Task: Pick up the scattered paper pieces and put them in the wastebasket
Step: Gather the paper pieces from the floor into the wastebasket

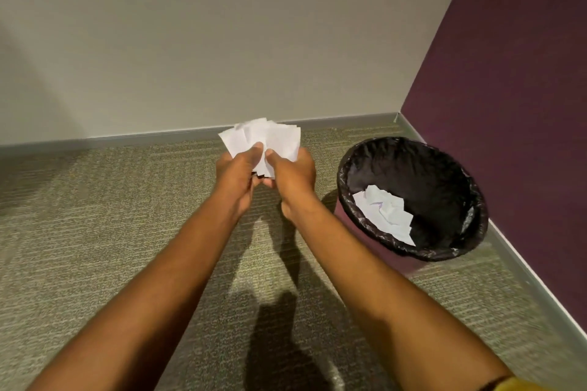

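Both your left hand (236,174) and right hand (293,173) grip the papers (266,138) closed; loose sheets could slip before reaching the basket (476,200).

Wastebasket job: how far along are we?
Partly done: some paper already lies in the wastebasket. In hand: left hand and right hand together hold a bunch of pieces beside it. Left: dropping them in; the visible carpet shows no scraps.

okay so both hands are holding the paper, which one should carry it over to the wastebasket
Right. The right hand is nearer the wastebasket, which stands to its right, and it shares the grip on the paper pieces with the left hand.
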A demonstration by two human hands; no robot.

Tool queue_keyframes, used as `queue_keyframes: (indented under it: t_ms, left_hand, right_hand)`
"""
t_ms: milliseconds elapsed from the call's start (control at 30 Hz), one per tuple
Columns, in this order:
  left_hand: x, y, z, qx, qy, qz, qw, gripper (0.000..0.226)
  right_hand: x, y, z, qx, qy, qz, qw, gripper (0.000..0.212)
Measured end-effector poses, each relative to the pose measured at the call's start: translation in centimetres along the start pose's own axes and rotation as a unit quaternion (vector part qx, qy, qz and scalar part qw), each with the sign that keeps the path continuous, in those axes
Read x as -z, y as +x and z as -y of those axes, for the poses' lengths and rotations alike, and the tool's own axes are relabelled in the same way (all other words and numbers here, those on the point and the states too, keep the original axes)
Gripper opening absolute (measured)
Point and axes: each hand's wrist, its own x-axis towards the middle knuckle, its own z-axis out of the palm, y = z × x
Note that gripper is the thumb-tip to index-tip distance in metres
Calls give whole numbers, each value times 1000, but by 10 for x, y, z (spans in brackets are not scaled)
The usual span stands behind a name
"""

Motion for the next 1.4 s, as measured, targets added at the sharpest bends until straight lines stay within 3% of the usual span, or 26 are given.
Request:
queue_keyframes:
  t_ms: [300,467,600,900,1033,1167,1267,1400]
  left_hand:
    - [-96,-60,-47,-21,-10,100,995,33]
    - [-151,-90,-35,44,-4,221,974,42]
    - [-175,-106,-17,98,34,259,960,44]
    - [-178,-113,5,130,184,222,949,31]
    - [-174,-105,5,130,254,190,939,16]
    - [-168,-95,6,119,270,164,941,20]
    - [-167,-91,9,89,247,145,954,17]
    - [-162,-80,20,-12,263,84,961,14]
  right_hand:
    - [76,-18,120,20,11,61,998,29]
    - [146,-20,146,-2,44,16,999,42]
    - [191,-23,149,1,52,-23,998,37]
    - [247,-16,123,-36,-67,-58,995,47]
    - [251,-8,114,-18,-97,-61,993,50]
    - [252,1,105,38,-215,-96,971,62]
    - [254,10,97,71,-257,-95,959,65]
    - [259,22,91,87,-277,-90,953,57]
